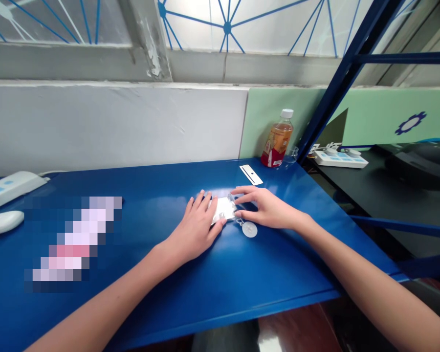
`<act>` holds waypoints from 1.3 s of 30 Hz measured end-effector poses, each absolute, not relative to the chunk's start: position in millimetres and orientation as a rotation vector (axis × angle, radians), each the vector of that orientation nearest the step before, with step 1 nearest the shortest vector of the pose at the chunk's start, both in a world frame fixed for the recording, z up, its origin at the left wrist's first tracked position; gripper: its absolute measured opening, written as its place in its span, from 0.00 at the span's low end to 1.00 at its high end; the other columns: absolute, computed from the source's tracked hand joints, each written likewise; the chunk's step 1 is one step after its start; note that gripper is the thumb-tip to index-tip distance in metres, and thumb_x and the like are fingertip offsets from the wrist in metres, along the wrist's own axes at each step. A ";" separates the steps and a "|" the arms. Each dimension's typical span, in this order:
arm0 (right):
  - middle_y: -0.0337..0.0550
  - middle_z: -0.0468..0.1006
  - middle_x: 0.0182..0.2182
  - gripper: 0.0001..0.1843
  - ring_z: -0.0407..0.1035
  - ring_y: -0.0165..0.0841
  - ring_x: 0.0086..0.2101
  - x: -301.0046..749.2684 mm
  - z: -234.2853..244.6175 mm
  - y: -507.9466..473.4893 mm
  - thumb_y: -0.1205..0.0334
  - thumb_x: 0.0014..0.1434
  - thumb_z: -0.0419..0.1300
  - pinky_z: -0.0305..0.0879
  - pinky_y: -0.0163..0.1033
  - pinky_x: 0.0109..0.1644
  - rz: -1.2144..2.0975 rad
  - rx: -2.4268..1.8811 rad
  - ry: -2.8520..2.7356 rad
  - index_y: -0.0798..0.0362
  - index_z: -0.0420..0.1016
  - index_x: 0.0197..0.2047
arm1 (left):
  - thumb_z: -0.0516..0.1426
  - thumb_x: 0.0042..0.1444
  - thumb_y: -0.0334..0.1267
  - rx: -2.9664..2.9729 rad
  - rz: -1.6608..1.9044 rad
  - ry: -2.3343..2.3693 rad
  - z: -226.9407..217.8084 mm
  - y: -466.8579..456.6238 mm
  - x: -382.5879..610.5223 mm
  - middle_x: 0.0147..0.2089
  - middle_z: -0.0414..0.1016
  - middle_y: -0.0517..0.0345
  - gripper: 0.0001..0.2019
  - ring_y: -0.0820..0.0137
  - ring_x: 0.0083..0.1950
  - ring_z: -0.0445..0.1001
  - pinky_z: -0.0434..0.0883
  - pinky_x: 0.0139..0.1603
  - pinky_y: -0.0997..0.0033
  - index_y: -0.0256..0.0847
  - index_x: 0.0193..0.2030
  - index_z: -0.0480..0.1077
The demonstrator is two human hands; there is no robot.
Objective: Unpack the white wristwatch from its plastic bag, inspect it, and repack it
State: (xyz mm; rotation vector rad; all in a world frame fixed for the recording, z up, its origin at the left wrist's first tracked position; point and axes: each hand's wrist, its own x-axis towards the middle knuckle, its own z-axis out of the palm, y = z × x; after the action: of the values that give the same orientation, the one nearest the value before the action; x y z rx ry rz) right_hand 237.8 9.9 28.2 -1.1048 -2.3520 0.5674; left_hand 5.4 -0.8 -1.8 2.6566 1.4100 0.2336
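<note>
small white packet [224,209] lay between two hands

the blue desk [143,195] stretched beneath everything, a pale wall [113,129] rising behind it. on the desk the left hand [195,226] lay palm down, fingers spread over the packet's left end, the thumb along its near edge; it covered more of the packet than the other hand did. the right hand [266,208] came in from the opposite side, its fingers curved and the thumb apart from them at the packet's right end; whether they pinched the clear wrapping there, i could not tell. a bottle [277,142] stood upright farther back, to the right. the packet lay leftward from the right fingertips, and its visible part ran roughly from hand to hand; the covered end hid its full length, so its long axis was uncertain. beyond it rested a white card [251,174], and just below the right hand, a round tag [250,229].
</note>
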 end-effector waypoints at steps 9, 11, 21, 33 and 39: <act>0.48 0.78 0.52 0.14 0.74 0.38 0.50 230.2 31.0 5.8 0.73 0.61 0.55 0.69 0.42 0.54 0.565 -1.046 -2.355 0.54 0.82 0.41 | 0.42 0.69 0.51 2.581 0.211 1.405 -0.1 -1.1 6.2 0.73 0.49 0.37 0.31 0.48 0.75 0.43 0.47 0.69 0.40 0.30 0.71 0.52; 0.48 0.78 0.52 0.15 0.74 0.38 0.50 228.5 31.6 4.1 0.73 0.62 0.53 0.69 0.42 0.54 0.546 -1.045 -2.395 0.54 0.81 0.42 | 0.41 0.70 0.51 2.618 0.203 1.398 -1.1 -1.0 5.9 0.73 0.50 0.36 0.31 0.48 0.74 0.43 0.47 0.70 0.41 0.30 0.71 0.52; 0.56 0.75 0.55 0.16 0.68 0.45 0.56 223.3 19.8 -1.3 0.67 0.65 0.51 0.56 0.56 0.66 -0.047 -1.047 -2.629 0.60 0.75 0.52 | 0.43 0.70 0.48 2.723 0.201 1.400 -1.6 -1.9 7.7 0.71 0.55 0.36 0.29 0.49 0.74 0.47 0.47 0.70 0.45 0.29 0.69 0.55; 0.64 0.71 0.58 0.23 0.66 0.49 0.58 204.3 17.9 -12.8 0.64 0.66 0.47 0.53 0.55 0.68 -0.357 -1.182 -2.687 0.68 0.71 0.57 | 0.41 0.70 0.49 2.727 0.236 1.422 -5.7 -1.8 7.8 0.71 0.56 0.38 0.28 0.47 0.74 0.47 0.51 0.68 0.42 0.32 0.69 0.55; 0.69 0.67 0.61 0.25 0.61 0.54 0.61 201.6 14.4 -13.7 0.65 0.66 0.47 0.54 0.56 0.68 -0.390 -1.179 -2.702 0.74 0.68 0.59 | 0.40 0.70 0.48 2.729 0.167 1.402 -2.0 -2.1 7.7 0.72 0.54 0.37 0.29 0.46 0.74 0.45 0.50 0.69 0.43 0.28 0.70 0.54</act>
State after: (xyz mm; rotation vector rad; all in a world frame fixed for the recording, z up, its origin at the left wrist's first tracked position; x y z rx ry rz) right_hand 201.6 -13.7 14.4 -1.1787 -2.7024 -0.3900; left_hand 7.7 -2.1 -2.0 2.7292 1.4024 0.1668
